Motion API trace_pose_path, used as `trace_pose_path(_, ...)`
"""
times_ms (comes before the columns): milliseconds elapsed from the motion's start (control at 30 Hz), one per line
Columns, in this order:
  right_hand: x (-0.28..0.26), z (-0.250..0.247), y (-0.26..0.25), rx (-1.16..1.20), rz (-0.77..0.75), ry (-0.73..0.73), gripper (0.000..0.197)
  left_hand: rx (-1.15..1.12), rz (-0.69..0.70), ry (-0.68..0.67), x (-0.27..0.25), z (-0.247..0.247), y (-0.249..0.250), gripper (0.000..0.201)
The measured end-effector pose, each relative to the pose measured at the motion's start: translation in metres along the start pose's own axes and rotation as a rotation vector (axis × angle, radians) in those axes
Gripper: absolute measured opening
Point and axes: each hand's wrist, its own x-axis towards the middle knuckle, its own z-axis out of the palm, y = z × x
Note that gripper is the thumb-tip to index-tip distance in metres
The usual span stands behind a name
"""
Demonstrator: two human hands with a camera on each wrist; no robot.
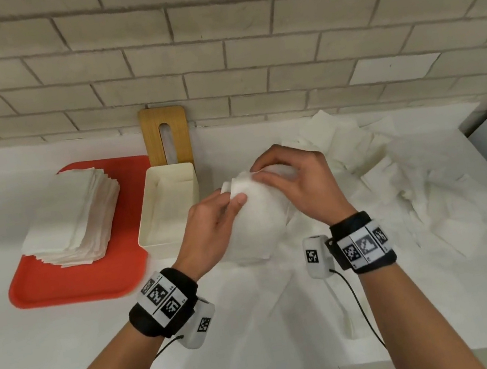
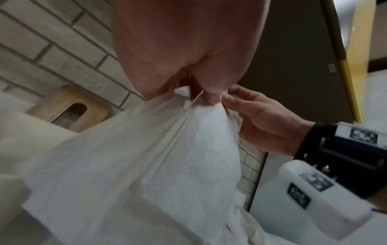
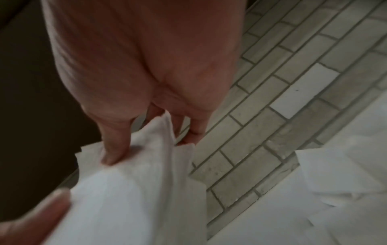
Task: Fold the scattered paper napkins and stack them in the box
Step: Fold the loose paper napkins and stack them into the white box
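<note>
Both hands hold one white paper napkin [image 1: 257,214] up above the counter, just right of the cream box [image 1: 171,205]. My left hand [image 1: 218,214] pinches its upper left corner between thumb and fingers. My right hand [image 1: 286,176] pinches the top edge a little further right. The sheet bulges and hangs down between them [image 2: 167,157]; in the right wrist view its edge [image 3: 146,165] runs between my fingers. The box is open and looks empty. A heap of loose napkins [image 1: 397,176] lies spread on the counter to the right.
A stack of folded napkins [image 1: 73,221] sits on a red tray [image 1: 57,282] at the left. A wooden lid with a slot [image 1: 166,136] leans on the brick wall behind the box. The white counter [image 1: 70,351] ends at a front edge near me.
</note>
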Motion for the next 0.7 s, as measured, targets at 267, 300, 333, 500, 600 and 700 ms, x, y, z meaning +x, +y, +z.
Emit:
trace_pose_path(267,-0.005,0.024,0.016,0.251,0.034,0.171,0.011,-0.686,-0.323,-0.017,0.001,0.002,0.005,0.038)
trace_pose_path(300,-0.005,0.029,0.018,0.239,0.021,0.158,0.010,-0.703,-0.348,-0.026,0.002,0.002,0.003,0.048)
trace_pose_path(333,-0.004,0.033,0.019,0.226,0.009,0.142,0.010,-0.717,-0.366,-0.041,0.002,0.001,0.002,0.059)
trace_pose_path(500,0.010,0.042,0.017,0.197,-0.041,0.107,0.010,-0.835,-0.426,-0.050,0.002,-0.013,0.001,0.056)
trace_pose_path(600,0.019,0.054,0.012,0.159,-0.129,0.063,0.007,-0.877,-0.440,-0.023,0.002,-0.023,-0.007,0.051)
trace_pose_path(700,0.028,0.072,0.003,0.146,-0.227,0.029,0.014,-0.838,-0.440,-0.001,0.000,-0.034,-0.020,0.052)
